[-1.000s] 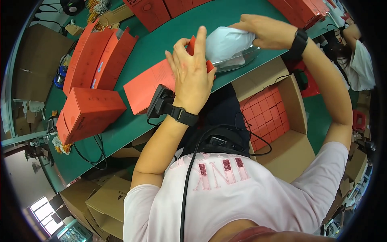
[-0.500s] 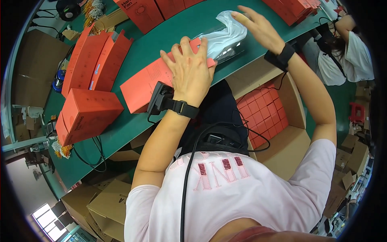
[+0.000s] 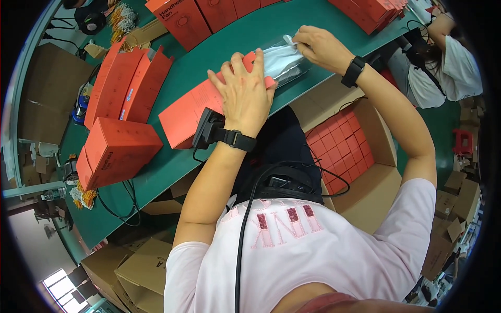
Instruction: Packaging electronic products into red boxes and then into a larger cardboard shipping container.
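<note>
An oblong red cardboard box [image 3: 190, 107] lies slantwise on the green table, its open end toward the right. Across its top spreads my left hand [image 3: 242, 96], fingers over the far edge and thumb by the open end, gripping it. From that end a clear plastic tray [image 3: 295, 73] sticks out, with a whitish plastic bag [image 3: 281, 61] in it. My right hand [image 3: 321, 49] pinches the bag's gathered outer end. What lies inside the bag cannot be made out.
More red boxes stand on the green table [image 3: 195, 68]: some at the left [image 3: 117, 151], a row at the back [image 3: 177, 21], a stack at far right [image 3: 365, 13]. Below the table edge, a brown carton [image 3: 378, 128] holds several small red boxes. A co-worker's white sleeve [image 3: 456, 70] shows at right.
My right hand has closed from spread fingers into a pinch and moved slightly down and left. The loose bag end is now gathered and flatter in the tray. My left hand stays on the box.
</note>
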`<state>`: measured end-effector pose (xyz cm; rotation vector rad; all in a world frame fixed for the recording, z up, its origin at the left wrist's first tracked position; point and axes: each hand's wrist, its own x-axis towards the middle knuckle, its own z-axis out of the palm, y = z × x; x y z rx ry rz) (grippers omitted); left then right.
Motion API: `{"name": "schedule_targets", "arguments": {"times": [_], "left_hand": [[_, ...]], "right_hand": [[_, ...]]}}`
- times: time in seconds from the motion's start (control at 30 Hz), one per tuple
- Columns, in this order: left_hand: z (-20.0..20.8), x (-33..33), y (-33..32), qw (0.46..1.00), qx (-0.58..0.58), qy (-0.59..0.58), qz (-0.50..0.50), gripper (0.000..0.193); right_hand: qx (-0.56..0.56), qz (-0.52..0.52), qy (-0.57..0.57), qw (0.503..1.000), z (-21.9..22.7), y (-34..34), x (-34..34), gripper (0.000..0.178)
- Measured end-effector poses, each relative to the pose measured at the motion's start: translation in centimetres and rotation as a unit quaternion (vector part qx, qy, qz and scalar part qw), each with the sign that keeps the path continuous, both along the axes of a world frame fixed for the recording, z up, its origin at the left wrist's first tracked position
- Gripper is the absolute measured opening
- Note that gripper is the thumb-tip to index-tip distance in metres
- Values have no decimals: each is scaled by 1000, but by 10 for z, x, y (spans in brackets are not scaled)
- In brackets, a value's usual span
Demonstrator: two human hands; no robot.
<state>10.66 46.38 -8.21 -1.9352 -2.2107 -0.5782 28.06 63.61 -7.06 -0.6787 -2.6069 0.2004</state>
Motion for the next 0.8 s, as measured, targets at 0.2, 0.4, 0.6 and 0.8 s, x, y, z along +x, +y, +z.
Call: {"name": "schedule_targets", "arguments": {"times": [0.2,0.4,0.6,0.8], "left_hand": [[-1,-1,-1,1000,8,5,6,65],[0,3,0,1000,5,-16,-3,79],[1,-4,2,998,6,-63,-5,95],[7,-2,-2,995,29,-97,-22,108]], "right_hand": [[-133,-133,-152,970,16,-5,-20,34],[-417,-266,-92,864,-4,29,-2,64],[-614,-187,-25,767,4,16,-20,52],[-589,-193,-18,784,7,-14,-37,43]]}}
